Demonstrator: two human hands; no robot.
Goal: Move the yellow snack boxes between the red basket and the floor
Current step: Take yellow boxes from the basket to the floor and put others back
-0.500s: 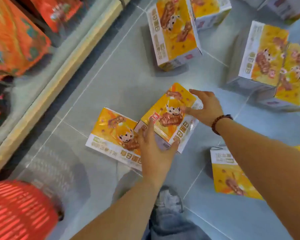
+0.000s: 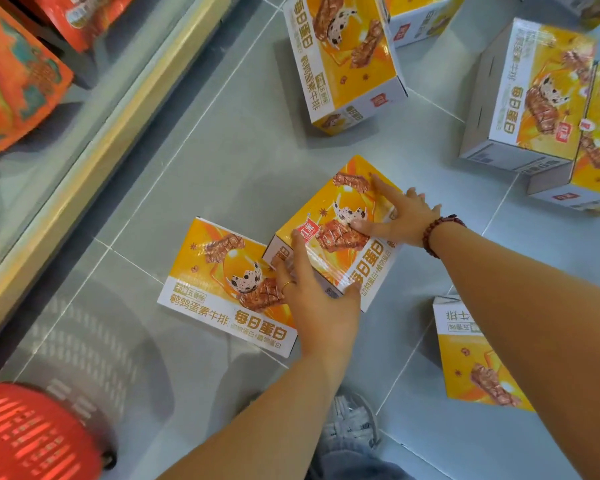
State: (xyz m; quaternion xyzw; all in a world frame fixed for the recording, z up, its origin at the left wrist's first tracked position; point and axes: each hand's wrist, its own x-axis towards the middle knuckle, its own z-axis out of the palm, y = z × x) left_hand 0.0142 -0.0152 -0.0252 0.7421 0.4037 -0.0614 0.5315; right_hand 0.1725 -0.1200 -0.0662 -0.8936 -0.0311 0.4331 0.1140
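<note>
Grey tiled floor (image 2: 222, 150) underfoot, with a pale shelf base (image 2: 94, 157) running along the left and orange packets (image 2: 18, 81) stacked above it. The basket (image 2: 25, 434) sits in the near-left corner, blurred, well apart from the action. Yellow boxes lie scattered: one up top (image 2: 347, 60), a pair at right (image 2: 534, 95), another at lower right (image 2: 465, 358).

The printing reads 每日蛋白 in big characters, with 鹌鹑蛋素牛排 beside it; the small red brand tag is too fine to read.

Centre stage, the held box (image 2: 340, 230) is tilted, its near corner overlapping the flat box (image 2: 222, 282) on the tiles. The left hand (image 2: 321, 313), wearing a ring (image 2: 286, 285), has straight, spread fingers on the near end and its thumb pressed to the side. The right hand (image 2: 406, 216), with a bracelet (image 2: 437, 233) at the wrist, splays index and thumb on top, the other fingers bent over the far edge.

Since half a second ago the box has barely shifted, but the right hand has slid in from the corner onto the top face.
</note>
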